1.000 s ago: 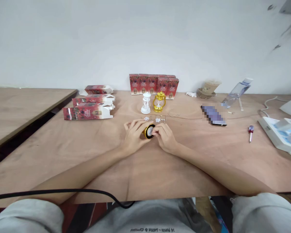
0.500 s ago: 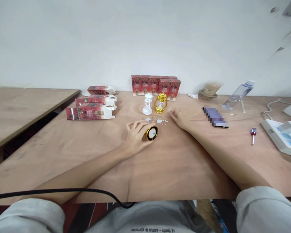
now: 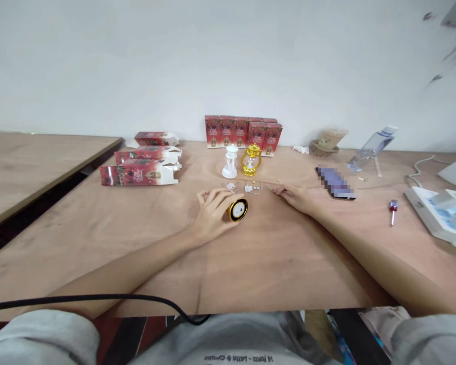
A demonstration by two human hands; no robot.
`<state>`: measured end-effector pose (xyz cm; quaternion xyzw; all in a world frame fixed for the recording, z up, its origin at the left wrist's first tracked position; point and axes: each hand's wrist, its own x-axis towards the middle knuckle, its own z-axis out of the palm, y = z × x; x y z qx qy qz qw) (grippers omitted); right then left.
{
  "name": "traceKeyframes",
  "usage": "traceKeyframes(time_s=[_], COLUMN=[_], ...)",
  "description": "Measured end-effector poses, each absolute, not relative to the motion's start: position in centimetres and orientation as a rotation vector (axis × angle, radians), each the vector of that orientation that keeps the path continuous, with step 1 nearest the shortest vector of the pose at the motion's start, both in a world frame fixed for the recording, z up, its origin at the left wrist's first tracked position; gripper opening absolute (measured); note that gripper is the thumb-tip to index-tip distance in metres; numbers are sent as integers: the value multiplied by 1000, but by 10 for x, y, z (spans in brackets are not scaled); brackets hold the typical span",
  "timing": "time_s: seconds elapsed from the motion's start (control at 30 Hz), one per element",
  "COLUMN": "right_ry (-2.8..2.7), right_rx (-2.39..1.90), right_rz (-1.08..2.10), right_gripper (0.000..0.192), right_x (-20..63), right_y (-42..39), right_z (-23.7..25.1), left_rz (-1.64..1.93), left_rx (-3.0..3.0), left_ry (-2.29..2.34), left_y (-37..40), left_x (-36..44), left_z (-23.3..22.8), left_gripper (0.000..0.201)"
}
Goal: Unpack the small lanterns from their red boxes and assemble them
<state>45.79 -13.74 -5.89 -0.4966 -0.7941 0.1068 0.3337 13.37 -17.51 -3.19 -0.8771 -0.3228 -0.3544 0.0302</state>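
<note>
My left hand (image 3: 213, 210) gripped the gold-rimmed round base (image 3: 237, 209) on its edge on the worktop (image 3: 273, 258), white face turned right — steadied so it couldn't roll. My right hand (image 3: 294, 194) pinched a thin wire piece (image 3: 273, 188) beside the small parts (image 3: 247, 188), near the gold lantern (image 3: 250, 160).

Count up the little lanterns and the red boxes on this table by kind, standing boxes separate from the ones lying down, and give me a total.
Assembled lanterns: 2, white lantern and gold lantern.
Upright red boxes at the wall: 5 fronts show; any behind are hidden.
Red boxes lying flat on the left: 3.
Round gold-rimmed lantern part in the left hand: 1.
Total: 11.
</note>
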Motion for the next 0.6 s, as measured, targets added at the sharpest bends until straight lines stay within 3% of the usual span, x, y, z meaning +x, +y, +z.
traceKeyframes(time_s=[0.2,0.6], right_ry=[-1825,-1959], right_rx=[-1380,-1526], right_rz=[422,20], right_gripper=[15,19], right_x=[437,391], right_y=[-124,-104], right_z=[-57,-51], left_rz=[-1113,-1085], left_rx=[-2686,-2698], left_ry=[-954,-1001], left_y=[-173,-175], left_x=[133,133], left_z=[-34,-31], left_gripper=[44,42])
